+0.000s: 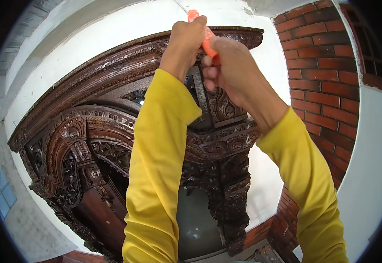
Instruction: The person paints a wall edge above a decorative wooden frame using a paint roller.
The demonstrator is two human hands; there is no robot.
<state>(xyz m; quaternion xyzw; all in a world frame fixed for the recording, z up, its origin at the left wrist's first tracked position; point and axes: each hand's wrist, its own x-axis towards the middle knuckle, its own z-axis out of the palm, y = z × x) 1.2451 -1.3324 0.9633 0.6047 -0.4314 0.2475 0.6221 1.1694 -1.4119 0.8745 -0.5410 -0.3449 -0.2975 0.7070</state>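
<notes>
Both arms, in yellow sleeves, reach up toward the top of the view. My left hand (185, 43) is closed around the upper part of an orange handle (208, 43). Lower on the same handle, my right hand (234, 65) has its fingers curled about the end. A thin rod runs from the handle's top toward the upper edge; its far end is out of view. Behind the hands stands a dark carved wooden frame (98, 79) with an arch and a cornice, against a white wall (134, 26).
A red brick wall (322, 74) rises on the right, beside a pale wall (371, 144). Below the arch is a reddish-brown wooden door panel (101, 215). A small bluish window (2, 192) shows at the far left.
</notes>
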